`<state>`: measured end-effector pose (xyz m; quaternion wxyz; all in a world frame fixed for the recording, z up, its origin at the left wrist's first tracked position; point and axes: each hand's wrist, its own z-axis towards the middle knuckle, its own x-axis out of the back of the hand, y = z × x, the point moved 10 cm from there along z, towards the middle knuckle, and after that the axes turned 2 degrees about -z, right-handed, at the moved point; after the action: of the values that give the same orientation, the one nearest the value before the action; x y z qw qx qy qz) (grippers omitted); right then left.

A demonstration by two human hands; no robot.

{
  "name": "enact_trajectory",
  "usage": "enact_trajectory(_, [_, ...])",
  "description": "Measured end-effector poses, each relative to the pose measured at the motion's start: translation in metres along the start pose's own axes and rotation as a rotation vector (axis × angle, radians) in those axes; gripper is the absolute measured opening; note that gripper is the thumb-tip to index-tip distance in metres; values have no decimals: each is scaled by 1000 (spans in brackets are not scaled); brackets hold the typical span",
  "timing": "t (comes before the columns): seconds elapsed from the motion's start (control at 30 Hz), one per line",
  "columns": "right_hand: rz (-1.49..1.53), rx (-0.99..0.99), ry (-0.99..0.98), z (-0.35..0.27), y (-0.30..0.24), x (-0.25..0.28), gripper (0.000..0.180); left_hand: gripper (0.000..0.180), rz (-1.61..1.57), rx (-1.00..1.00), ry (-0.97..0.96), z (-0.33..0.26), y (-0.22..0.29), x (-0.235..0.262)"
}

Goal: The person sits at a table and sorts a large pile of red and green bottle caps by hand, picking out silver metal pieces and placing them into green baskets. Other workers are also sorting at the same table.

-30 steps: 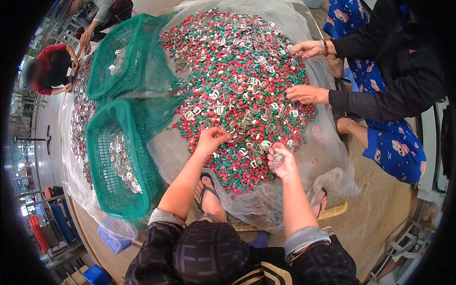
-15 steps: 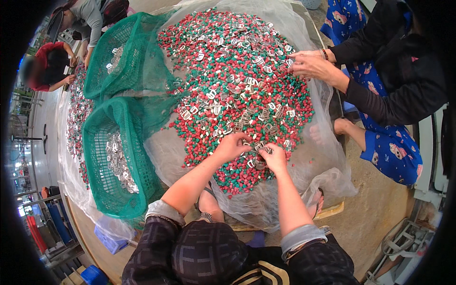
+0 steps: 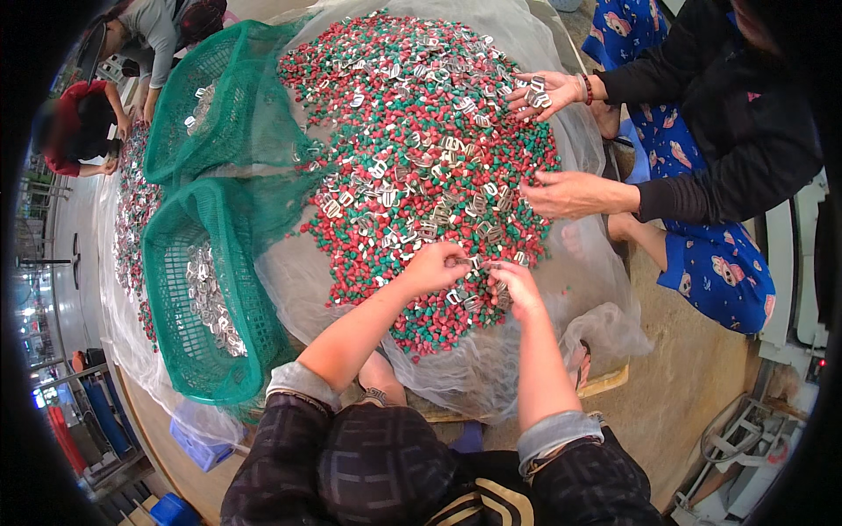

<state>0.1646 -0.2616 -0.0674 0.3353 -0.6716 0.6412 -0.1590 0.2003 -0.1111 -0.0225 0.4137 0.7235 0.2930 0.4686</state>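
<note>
A broad heap of small red, green and white pebble-like pieces [image 3: 438, 326] lies on sheer white netting [image 3: 294, 263], with silvery metal slotted buckles [image 3: 488, 231] scattered through it. Over the near part of the heap, my left hand [image 3: 433, 269] is closed in a pinch on a buckle at its fingertips. Close by on the right, my right hand [image 3: 519, 291] has its thumb and fingers around metal buckles, some showing under its palm. A small pale buckle [image 3: 475, 262] shows between the two hands; which hand grips it is hard to make out.
Two green plastic baskets [image 3: 158, 298] lined with green net stand at the left, buckles [image 3: 210, 298] inside. Across the heap at right, a co-worker's hand [image 3: 548, 96] holds several buckles; their other hand [image 3: 574, 195] hovers lower. Two more people [image 3: 83, 118] work at a second heap, upper left.
My hands have drawn closer together, and a buckle now shows between them. The co-worker's hands have parted, one now open with several buckles on its fingers. The whole view has shifted slightly.
</note>
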Motion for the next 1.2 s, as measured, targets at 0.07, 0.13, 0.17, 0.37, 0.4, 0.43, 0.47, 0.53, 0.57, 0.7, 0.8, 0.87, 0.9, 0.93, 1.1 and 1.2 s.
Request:
enact_trajectory(0.07, [-96,-1,-123,-4,-4,-14,25,16,-580,245,-159,-5,-25,-14])
enact_trajectory(0.13, [-228,5,-236,-7,-9,-39,21,21,-595,260,-130,-11,-19,-11])
enact_trajectory(0.17, [-274,21,-294,-6,-9,-50,19,22,-563,191,-84,-12,-16,-12])
enact_trajectory(0.37, [-377,122,-310,-13,-25,-74,25,17,-983,344,-70,-25,-25,-17])
enact_trajectory(0.4, [-485,119,-257,-13,-28,-68,24,16,-1045,325,-47,-27,-24,-11])
enact_trajectory(0.43, [-594,116,-203,-17,-34,-62,24,15,-1106,305,-23,-29,-23,-5])
enact_trajectory(0.47, [-702,113,-149,-18,-38,-52,23,15,-1167,284,2,-32,-21,2])
enact_trajectory(0.53, [-1057,231,-190,-9,-24,-42,21,16,-1018,311,-72,-39,-21,0])
enact_trajectory(0.57, [-1182,271,-167,-11,-20,-41,23,15,-937,331,-114,-43,-23,-4])
enact_trajectory(0.7, [-1391,192,-13,-16,-12,-40,21,23,11,-87,-142,-44,5,-24])
enact_trajectory(0.8, [-1235,215,1,-7,-4,-27,15,24,496,-68,-160,-50,7,-38])
enact_trajectory(0.87, [-963,143,-76,10,10,-13,17,21,526,-120,-82,-47,11,-36])
enact_trajectory(0.9, [-806,174,-145,2,-2,-25,19,18,474,-118,-48,-48,10,-30])
enact_trajectory(0.93, [-689,113,-154,-2,-4,-26,17,16,425,-119,-9,-48,10,-22])
enact_trajectory(1.1, [138,-79,-202,-9,10,-19,7,8,-724,397,-81,-51,-40,-8])
enact_trajectory(1.2, [517,-94,-277,-15,9,-27,4,10,-1210,364,-87,-49,-17,7])
